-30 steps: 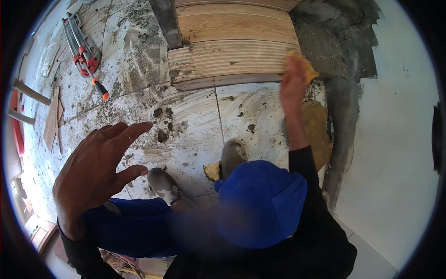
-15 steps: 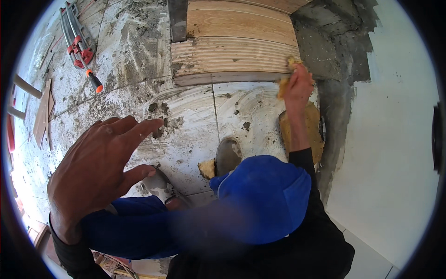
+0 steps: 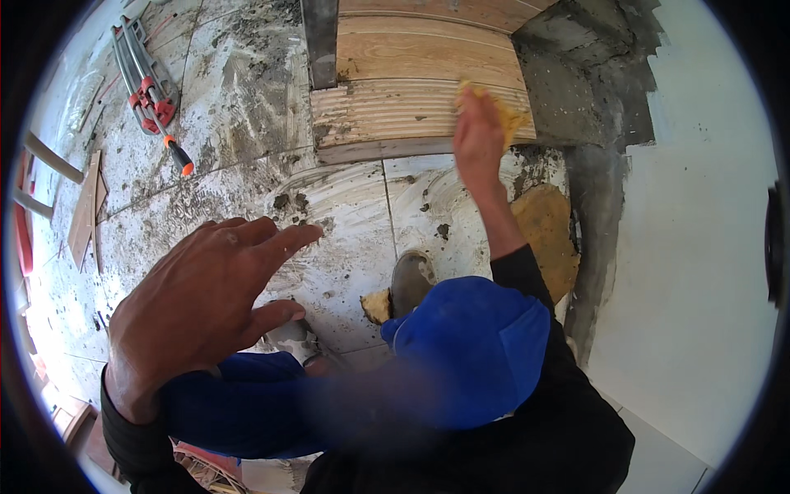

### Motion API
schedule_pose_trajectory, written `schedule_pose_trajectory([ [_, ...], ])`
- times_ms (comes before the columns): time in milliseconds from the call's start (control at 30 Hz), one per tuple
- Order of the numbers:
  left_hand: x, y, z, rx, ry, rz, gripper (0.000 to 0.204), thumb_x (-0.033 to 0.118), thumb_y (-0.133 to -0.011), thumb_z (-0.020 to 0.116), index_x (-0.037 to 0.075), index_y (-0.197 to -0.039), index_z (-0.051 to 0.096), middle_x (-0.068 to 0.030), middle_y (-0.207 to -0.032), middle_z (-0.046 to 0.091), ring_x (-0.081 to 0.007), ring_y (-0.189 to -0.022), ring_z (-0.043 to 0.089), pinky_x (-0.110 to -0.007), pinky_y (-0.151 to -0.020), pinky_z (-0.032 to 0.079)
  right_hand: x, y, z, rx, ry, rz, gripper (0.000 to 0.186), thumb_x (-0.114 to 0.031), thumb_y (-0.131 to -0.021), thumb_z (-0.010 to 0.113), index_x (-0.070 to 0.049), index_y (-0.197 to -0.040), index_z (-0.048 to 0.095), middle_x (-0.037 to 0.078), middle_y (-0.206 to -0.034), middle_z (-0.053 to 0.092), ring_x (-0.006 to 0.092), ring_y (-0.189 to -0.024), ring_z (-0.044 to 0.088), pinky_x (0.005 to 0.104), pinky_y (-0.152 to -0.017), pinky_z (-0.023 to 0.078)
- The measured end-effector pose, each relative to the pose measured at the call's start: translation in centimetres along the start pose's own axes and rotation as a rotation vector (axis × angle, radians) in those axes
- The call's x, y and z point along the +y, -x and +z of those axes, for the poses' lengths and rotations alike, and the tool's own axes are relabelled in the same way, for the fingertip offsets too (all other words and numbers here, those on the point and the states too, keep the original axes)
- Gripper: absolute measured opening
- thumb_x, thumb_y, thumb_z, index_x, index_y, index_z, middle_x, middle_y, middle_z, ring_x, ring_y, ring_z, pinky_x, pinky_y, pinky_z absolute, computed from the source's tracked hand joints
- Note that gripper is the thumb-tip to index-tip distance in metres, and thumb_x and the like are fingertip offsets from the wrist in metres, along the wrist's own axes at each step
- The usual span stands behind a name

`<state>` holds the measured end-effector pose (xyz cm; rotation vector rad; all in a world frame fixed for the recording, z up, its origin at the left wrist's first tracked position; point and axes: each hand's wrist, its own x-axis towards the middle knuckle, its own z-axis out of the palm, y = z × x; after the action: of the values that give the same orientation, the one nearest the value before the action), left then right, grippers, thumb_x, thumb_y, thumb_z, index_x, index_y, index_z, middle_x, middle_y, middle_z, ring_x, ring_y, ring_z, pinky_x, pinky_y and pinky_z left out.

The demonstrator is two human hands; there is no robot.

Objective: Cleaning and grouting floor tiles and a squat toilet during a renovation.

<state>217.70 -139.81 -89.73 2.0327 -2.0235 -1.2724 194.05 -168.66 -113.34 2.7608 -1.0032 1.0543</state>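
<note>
On the mortar-smeared tiled floor, the right hand presses a yellow sponge onto wood-look tile; the left hand hovers spread, empty.

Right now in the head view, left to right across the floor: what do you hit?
Wood offcuts → red tile cutter → left hand, open and raised → wood-look tile → right hand pressing a yellow sponge → white wall.

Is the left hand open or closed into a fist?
Open: the left hand is raised with fingers spread and holds nothing.
</note>
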Motion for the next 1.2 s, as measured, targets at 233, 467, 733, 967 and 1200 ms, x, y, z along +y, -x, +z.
schedule_pose_trajectory([
  [233,0.0,4.2,-0.6,0.088,-0.046,-0.1,0.06,0.024,-0.091,0.076,0.007,-0.144,0.053,-0.0176,-0.115,0.067,-0.038,-0.111,0.063,-0.048,-0.1,0.048,14.3,-2.3,-3.3,-0.087,-0.018,0.684,0.031,-0.02,-0.107,0.046,-0.006,-0.116,0.073,0.019,-0.102,0.075,0.0327,-0.099,0.072,0.0417,-0.089,0.055],
  [467,-1.9,1.4,0.7,0.106,-0.023,-0.015,0.063,0.029,-0.093,0.074,0.011,-0.148,0.051,-0.0207,-0.126,0.064,-0.0396,-0.12,0.061,-0.048,-0.106,0.047,15.4,-3.7,-7.7,0.444,-0.9,0.743,0.021,-0.013,-0.103,0.057,-0.003,-0.118,0.066,0.014,-0.106,0.071,0.0284,-0.093,0.07,0.0386,-0.081,0.055],
  [733,-0.6,-0.3,0.6,-0.017,-0.03,0.069,0.064,0.029,-0.094,0.073,0.004,-0.148,0.05,-0.022,-0.127,0.065,-0.037,-0.119,0.063,-0.047,-0.103,0.048,9.3,-6.5,-0.2,-0.043,0.097,0.15,0.037,-0.034,-0.102,0.065,-0.009,-0.13,0.067,0.016,-0.124,0.065,0.0389,-0.12,0.057,0.0519,-0.096,0.048],
  [967,-0.6,-0.2,1.9,0.097,-0.137,0.19,0.064,0.028,-0.092,0.076,-0.001,-0.144,0.052,-0.0187,-0.121,0.067,-0.0331,-0.112,0.065,-0.045,-0.1,0.05,5.8,-6.2,2.1,-0.209,0.298,0.176,0.043,-0.027,-0.101,0.058,-0.009,-0.14,0.062,0.019,-0.143,0.06,0.0435,-0.136,0.052,0.0549,-0.114,0.039],
  [1200,1.4,-0.9,7.1,0.298,-0.287,0.243,0.044,0.026,-0.095,0.068,0.002,-0.131,0.062,-0.0144,-0.113,0.069,-0.0288,-0.108,0.066,-0.044,-0.096,0.049,-4.4,-1.8,0.0,-0.383,0.013,-0.274,0.046,-0.025,-0.104,0.054,-0.01,-0.147,0.054,0.016,-0.151,0.055,0.0444,-0.143,0.044,0.054,-0.12,0.032],
])
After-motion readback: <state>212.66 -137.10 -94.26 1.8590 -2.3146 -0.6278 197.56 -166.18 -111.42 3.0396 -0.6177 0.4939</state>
